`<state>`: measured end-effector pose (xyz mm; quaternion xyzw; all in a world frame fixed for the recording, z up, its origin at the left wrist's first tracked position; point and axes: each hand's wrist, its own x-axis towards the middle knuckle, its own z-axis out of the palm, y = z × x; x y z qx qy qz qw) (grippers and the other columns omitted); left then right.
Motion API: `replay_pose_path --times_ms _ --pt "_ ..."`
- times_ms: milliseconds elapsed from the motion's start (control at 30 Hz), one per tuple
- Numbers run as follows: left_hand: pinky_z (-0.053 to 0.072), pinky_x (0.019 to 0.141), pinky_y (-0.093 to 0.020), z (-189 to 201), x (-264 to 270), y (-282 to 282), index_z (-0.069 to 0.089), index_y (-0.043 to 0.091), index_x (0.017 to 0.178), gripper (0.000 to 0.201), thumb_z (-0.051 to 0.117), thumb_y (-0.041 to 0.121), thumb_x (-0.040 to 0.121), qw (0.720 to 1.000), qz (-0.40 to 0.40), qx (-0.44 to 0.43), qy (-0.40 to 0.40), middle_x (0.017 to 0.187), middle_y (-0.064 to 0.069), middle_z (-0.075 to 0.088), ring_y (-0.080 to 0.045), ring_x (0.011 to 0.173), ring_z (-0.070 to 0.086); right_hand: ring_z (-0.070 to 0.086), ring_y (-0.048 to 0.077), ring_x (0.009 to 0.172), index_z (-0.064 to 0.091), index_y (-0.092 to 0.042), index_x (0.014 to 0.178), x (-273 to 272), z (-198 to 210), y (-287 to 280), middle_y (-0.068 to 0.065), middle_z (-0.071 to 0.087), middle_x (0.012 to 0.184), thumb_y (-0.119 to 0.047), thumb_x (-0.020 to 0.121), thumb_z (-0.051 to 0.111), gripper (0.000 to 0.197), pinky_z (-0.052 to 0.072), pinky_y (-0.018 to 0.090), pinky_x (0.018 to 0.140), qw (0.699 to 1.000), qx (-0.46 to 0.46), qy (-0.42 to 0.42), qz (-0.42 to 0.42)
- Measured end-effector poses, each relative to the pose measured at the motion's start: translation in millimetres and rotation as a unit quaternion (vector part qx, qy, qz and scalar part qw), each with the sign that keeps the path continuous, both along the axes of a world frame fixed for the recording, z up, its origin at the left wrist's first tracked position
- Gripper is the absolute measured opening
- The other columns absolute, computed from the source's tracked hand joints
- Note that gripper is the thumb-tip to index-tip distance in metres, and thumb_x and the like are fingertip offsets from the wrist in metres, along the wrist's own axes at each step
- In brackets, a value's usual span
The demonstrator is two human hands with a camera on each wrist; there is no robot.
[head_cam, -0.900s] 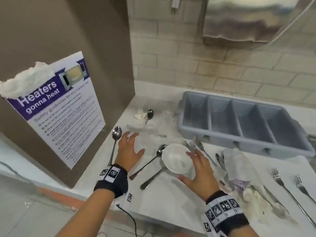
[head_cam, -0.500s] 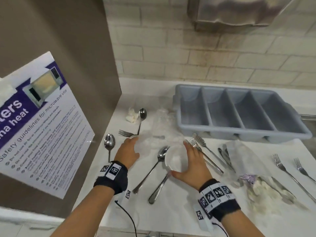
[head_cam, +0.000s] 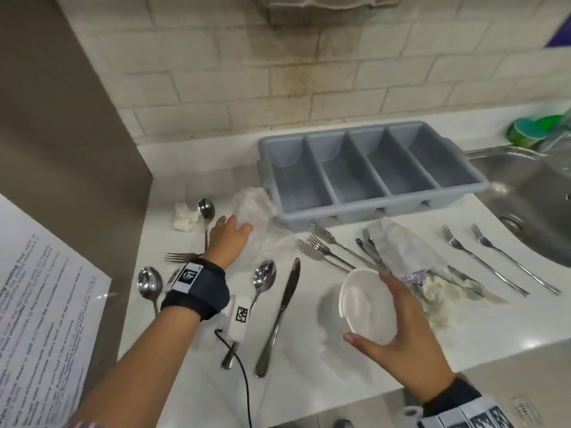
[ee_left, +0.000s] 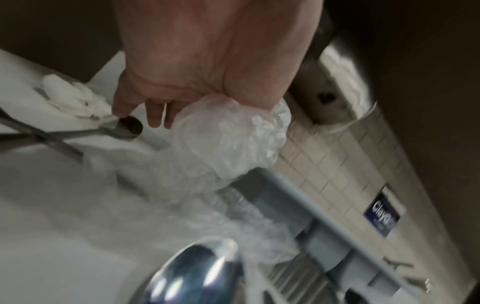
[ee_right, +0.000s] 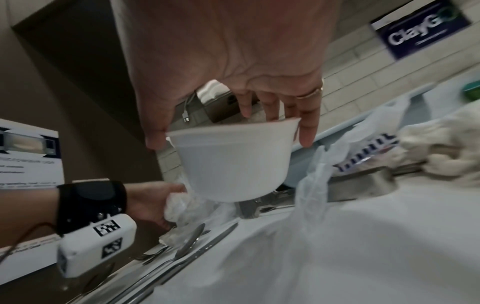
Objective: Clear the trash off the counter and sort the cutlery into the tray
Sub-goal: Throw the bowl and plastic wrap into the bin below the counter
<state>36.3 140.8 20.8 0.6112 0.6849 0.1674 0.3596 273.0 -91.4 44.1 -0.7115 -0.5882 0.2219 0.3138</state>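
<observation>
Trash comes first: the right hand point(head_cam: 398, 344) holds a white cup point(head_cam: 367, 307) by its rim above the bench point(head_cam: 309, 372), and the left hand point(head_cam: 228, 242) bunches clear plastic wrap point(head_cam: 253, 208) beside the empty tray point(head_cam: 370, 171). Next, both likely need binning; the cutlery lies unsorted.

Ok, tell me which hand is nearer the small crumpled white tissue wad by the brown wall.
Left. The left hand grips clear crumpled plastic wrap just right of the tissue wad; the right hand holds a white foam cup far to its right.
</observation>
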Motion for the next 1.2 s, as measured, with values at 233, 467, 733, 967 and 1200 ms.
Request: replay_pose_path --times_ms 233,467,733,967,1200 --pt "0.034 0.1 -0.045 -17 19 13 0.056 0.001 0.11 0.035 0.047 0.024 0.086 0.977 -0.072 0.008 0.2 0.122 -0.019 0.058 -0.037 0.116 0.051 0.035 0.007 0.121 0.024 -0.044 0.129 8 -10 -32 -0.016 0.037 0.133 -0.083 0.043 0.06 0.101 0.036 0.035 0.102 0.997 -0.007 0.013 -0.076" --pt "0.047 0.071 -0.005 54 32 -51 0.048 0.012 0.124 0.045 0.059 -0.001 0.082 0.937 0.104 0.278 -0.185 0.097 0.007 0.065 0.003 0.082 0.061 0.04 0.019 0.123 0.032 -0.028 0.133 40 -9 -57 -0.003 0.04 0.137 -0.085 0.041 0.059 0.111 0.043 0.047 0.1 0.986 -0.01 0.027 -0.167" --pt "0.043 0.089 0.0 88 186 -183 0.065 0.047 0.091 0.039 0.082 0.026 0.064 0.886 -0.266 0.202 -0.321 0.119 0.022 0.047 0.01 0.108 0.053 0.032 0.02 0.129 0.03 -0.024 0.135 142 -17 -139 0.0 0.034 0.142 -0.08 0.037 0.062 0.117 0.031 0.035 0.103 0.941 0.002 0.028 -0.336" --pt "0.035 0.081 0.002 -2 354 -274 0.066 0.037 0.094 0.042 0.071 0.033 0.053 0.847 -0.496 0.04 -0.188 0.093 0.051 0.056 0.02 0.094 0.045 0.042 0.024 0.125 0.032 -0.022 0.133 266 -68 -251 0.0 0.043 0.136 -0.066 0.043 0.071 0.107 0.037 0.035 0.1 0.895 -0.094 0.023 -0.435" --pt "0.044 0.09 -0.02 -180 495 -341 0.064 0.022 0.114 0.041 0.053 0.004 0.078 0.835 -0.539 -0.099 0.057 0.117 0.002 0.066 -0.016 0.107 0.061 0.044 0.024 0.123 0.031 -0.023 0.134 356 -158 -337 0.0 0.042 0.138 -0.051 0.046 0.083 0.106 0.042 0.038 0.1 0.849 -0.193 0.019 -0.491"
